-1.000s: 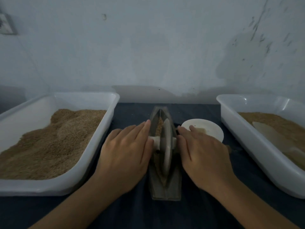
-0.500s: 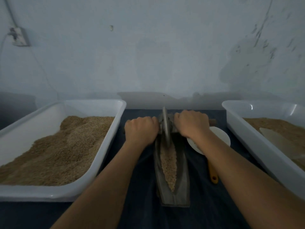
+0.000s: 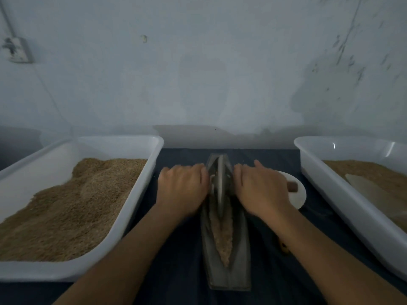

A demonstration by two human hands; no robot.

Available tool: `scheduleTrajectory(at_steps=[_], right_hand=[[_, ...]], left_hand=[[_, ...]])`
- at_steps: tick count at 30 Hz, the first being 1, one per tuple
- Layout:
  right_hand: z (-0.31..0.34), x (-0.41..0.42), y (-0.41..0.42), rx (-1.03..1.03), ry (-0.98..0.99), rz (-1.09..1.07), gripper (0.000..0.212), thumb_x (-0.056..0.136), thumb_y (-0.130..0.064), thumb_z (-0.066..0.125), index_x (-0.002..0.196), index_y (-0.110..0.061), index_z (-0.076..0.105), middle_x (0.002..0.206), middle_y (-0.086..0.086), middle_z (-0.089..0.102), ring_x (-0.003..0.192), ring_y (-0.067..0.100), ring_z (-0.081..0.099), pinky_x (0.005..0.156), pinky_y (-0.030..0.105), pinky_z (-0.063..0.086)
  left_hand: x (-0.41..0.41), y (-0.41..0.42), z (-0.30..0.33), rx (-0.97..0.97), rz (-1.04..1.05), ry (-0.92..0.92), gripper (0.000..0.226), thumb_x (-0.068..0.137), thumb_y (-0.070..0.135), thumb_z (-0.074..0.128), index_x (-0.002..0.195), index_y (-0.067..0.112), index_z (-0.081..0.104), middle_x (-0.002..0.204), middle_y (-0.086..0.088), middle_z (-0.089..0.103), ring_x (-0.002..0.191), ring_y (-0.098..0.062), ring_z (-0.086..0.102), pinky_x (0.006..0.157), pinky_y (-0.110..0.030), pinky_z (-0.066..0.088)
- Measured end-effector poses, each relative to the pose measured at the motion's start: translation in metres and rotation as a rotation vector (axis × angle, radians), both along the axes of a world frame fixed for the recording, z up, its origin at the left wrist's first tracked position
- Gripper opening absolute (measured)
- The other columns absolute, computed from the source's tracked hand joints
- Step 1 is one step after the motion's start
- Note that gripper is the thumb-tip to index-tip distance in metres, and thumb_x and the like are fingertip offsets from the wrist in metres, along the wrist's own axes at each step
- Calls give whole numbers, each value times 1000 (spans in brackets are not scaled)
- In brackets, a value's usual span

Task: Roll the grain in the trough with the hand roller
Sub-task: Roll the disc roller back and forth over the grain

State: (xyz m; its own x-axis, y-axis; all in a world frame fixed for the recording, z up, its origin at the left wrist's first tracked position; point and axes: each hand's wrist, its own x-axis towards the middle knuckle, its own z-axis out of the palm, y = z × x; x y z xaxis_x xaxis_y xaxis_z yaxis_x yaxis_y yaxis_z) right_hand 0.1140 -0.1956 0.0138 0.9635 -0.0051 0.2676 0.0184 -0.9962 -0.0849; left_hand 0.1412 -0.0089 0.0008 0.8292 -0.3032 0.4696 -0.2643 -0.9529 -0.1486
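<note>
The light is dim and bluish, with no lamp in sight. My left hand (image 3: 181, 187) is smeared by motion blur at the knuckles; my right hand (image 3: 259, 188) is a little sharper. Small glints sit on the rim of the right tray (image 3: 334, 146). A soft shadow lies along the foot of the wall (image 3: 198, 84). The wide lens bows the tray edges outward.

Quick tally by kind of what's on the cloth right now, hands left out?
White bins of grain: 2, left one, right one
Grinding trough: 1
Hand roller: 1
White dish: 1
Brown cylinder on the dish: 1
Yellowish handle tip by the right forearm: 1, kind unclear
Total: 7
</note>
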Motion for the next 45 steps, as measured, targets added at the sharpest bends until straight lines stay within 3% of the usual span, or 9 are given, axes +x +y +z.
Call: scheduleTrajectory(at_steps=[6,11,16,19,22,28,35,39,45], right_hand=[[13,57,2,55,-4,-112,35,104,-21,39,70,-21,46,87,3,62,67,21,43,69,38,38],[-6,-28,0,18,-79,44,59,108,-45,11,117,-24,65,131,0,67,139,25,50,97,44,47],[-3,-79,-3,39,-15,99,83,99,-59,-8,158,-28,40,164,-8,39,154,10,28,120,37,31],[-1,-51,-1,46,19,71,68,106,-51,3,145,-28,53,155,-5,51,151,17,36,110,45,43],[-2,7,-1,-24,-14,19,40,110,-36,21,92,-24,54,96,-3,66,108,28,64,76,43,48],[13,69,5,57,-75,-103,45,104,-33,34,66,-18,53,72,1,56,73,25,53,68,37,33],[-6,-42,5,45,-134,32,50,110,-40,19,106,-25,67,113,-3,70,122,22,61,78,40,44],[-14,-87,3,62,-298,26,46,108,-41,31,119,-24,72,117,-2,76,113,21,72,79,43,59],[-6,1,-4,109,-81,46,40,109,-38,21,84,-25,51,73,-7,53,82,23,61,66,39,44]], left_hand=[[42,-11,6,-86,78,63,21,104,27,37,87,23,48,81,5,52,68,-20,46,63,-34,32],[-35,10,-6,-294,-80,60,47,108,42,18,101,32,64,86,12,68,73,-13,63,75,-36,51],[-78,29,-10,-292,-216,-34,45,109,43,29,129,30,67,114,12,75,95,-12,70,84,-40,55],[-53,13,-3,-211,-99,29,47,107,43,17,103,36,64,93,13,69,85,-13,64,81,-39,49],[0,-5,-2,-81,53,13,38,104,33,15,86,27,47,78,11,50,68,-17,46,67,-36,33],[54,-7,2,-201,111,181,28,107,32,31,94,23,54,102,-2,68,86,-30,61,69,-38,34],[-51,11,-9,-228,-82,-10,43,109,42,20,104,31,62,99,7,72,84,-18,68,77,-38,49],[-78,21,-18,-259,-199,-120,52,111,44,28,141,20,63,148,-1,61,125,-16,64,97,-45,53],[-1,-3,-9,-243,-26,0,49,105,41,24,117,26,69,124,2,71,110,-20,65,79,-37,39]])
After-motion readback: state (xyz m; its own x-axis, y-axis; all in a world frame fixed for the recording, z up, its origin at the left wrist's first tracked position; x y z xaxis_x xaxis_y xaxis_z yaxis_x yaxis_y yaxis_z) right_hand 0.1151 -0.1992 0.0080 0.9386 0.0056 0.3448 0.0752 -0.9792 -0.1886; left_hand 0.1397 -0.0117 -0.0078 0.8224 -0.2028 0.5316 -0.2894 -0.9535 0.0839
